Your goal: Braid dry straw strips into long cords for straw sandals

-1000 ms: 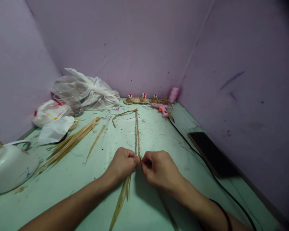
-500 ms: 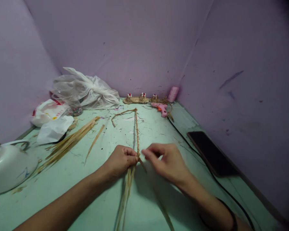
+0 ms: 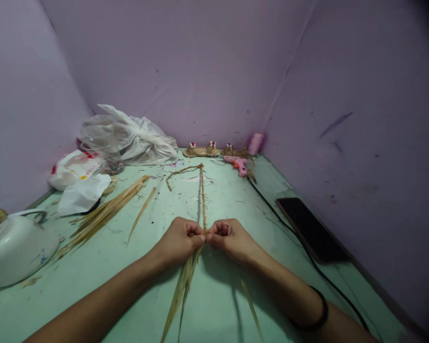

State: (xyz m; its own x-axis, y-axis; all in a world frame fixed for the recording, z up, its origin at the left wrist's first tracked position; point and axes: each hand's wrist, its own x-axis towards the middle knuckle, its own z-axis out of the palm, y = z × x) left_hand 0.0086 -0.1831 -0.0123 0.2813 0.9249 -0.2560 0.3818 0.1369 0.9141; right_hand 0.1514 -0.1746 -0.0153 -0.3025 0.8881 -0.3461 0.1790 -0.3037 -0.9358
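Note:
A thin braid of dried straw-coloured fibre runs from a fixed point at the far side of the table down to my hands. My left hand pinches the near end of the braid between thumb and fingertips. Right beside it, my right hand is closed in a pinch at the same spot, its fingertips on a fibre strand. Loose strands hang toward me below the left hand. Another strand comes out under the right forearm. The exact crossing of the strands is hidden by the fingertips.
A bundle of dried fibre strips lies at left, near a white bowl-like vessel and plastic bags. At the back are a woven piece with small ornaments, a pink glue gun and a pink roll. A phone lies right, beside a black cable.
My right hand has moved left and closed at the braid's end, against the left fingertips. The loose strands below have shifted. My left hand keeps its pinch.

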